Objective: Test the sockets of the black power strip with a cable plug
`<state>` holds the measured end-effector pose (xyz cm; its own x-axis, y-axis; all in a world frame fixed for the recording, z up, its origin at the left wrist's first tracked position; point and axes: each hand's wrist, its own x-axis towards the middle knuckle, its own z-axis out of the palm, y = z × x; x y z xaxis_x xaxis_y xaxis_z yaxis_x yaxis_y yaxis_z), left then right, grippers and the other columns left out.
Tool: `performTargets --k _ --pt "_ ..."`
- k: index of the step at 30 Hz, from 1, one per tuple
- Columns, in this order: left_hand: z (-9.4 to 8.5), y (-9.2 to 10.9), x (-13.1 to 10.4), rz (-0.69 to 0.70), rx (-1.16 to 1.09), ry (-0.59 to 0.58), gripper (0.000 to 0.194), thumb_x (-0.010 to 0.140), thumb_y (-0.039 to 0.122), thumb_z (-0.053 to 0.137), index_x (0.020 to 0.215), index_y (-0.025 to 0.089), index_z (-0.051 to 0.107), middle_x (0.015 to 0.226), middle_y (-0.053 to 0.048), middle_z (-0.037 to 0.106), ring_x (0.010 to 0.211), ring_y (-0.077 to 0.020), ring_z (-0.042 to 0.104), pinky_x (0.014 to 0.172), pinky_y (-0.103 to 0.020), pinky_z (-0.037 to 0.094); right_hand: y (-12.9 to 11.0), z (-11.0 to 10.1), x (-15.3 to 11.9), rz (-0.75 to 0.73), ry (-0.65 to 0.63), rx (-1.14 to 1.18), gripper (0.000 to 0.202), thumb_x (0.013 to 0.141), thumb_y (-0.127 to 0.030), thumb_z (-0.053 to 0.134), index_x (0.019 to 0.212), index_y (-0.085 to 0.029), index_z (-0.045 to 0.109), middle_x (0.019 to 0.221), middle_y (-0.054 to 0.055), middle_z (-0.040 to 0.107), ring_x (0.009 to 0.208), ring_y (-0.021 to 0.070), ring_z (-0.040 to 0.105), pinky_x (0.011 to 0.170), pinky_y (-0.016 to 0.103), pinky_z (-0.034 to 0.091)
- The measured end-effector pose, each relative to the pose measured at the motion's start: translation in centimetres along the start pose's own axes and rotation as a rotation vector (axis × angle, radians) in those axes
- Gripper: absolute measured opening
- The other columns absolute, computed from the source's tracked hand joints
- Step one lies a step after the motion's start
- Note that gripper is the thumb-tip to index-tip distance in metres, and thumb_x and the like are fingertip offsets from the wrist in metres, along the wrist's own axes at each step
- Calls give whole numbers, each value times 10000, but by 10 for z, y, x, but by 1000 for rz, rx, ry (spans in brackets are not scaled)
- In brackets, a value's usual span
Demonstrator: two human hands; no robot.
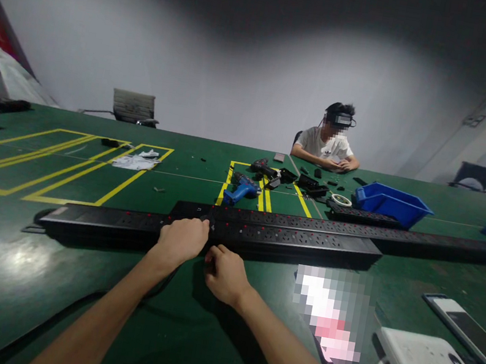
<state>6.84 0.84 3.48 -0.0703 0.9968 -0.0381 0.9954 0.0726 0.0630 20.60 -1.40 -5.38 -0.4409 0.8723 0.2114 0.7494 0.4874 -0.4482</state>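
A long black power strip (289,242) with rows of sockets and small red marks lies across the green table in front of me. My left hand (184,237) is closed on top of it, around what looks like a black plug (207,219) at the sockets; most of the plug is hidden by the fingers. A black cable (63,308) runs from beneath my left wrist toward the lower left. My right hand (227,276) sits just right of it, fingers curled against the strip's front side. Whatever those fingers hold, if anything, is hidden.
Behind lies a second long strip (423,242). Farther back are a blue cordless drill (242,189), black parts, a tape roll (341,200) and a blue bin (391,204). A phone (473,335) and white power bank (427,362) lie right. A person (323,146) sits opposite.
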Motion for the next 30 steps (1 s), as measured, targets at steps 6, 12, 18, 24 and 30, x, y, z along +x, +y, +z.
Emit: performTargets --k 6,12,18,24,30 --pt "5 1 -5 -2 7 40 585 944 414 215 1024 116 713 981 -218 713 924 -330 678 811 -451 480 2 1 -1 -11 10 15 190 723 -182 520 905 -224 555 934 19 588 775 160 558 657 249 369" --pt "6 11 -6 41 50 77 564 955 384 215 940 122 714 934 -194 723 847 -338 691 736 -454 503 -1 -1 -1 1 15 19 174 729 -166 515 891 -215 554 918 21 587 771 153 553 672 242 372" --pt "3 14 -5 34 51 62 567 959 394 224 941 123 721 941 -200 721 860 -327 692 748 -430 502 -3 -3 -2 11 2 29 153 743 -157 517 882 -212 551 923 24 583 791 151 557 687 239 376" --pt "5 15 -6 22 51 67 565 955 383 221 938 125 723 947 -212 718 853 -329 692 746 -447 497 -4 -6 -3 18 -9 21 164 743 -152 521 891 -213 556 934 25 581 796 157 556 694 244 380" --pt "10 20 -13 5 65 96 538 955 353 231 941 110 711 905 -214 718 826 -323 696 708 -434 504 -2 -4 -3 1 -2 3 158 732 -154 520 879 -207 545 913 26 575 766 152 547 662 240 371"
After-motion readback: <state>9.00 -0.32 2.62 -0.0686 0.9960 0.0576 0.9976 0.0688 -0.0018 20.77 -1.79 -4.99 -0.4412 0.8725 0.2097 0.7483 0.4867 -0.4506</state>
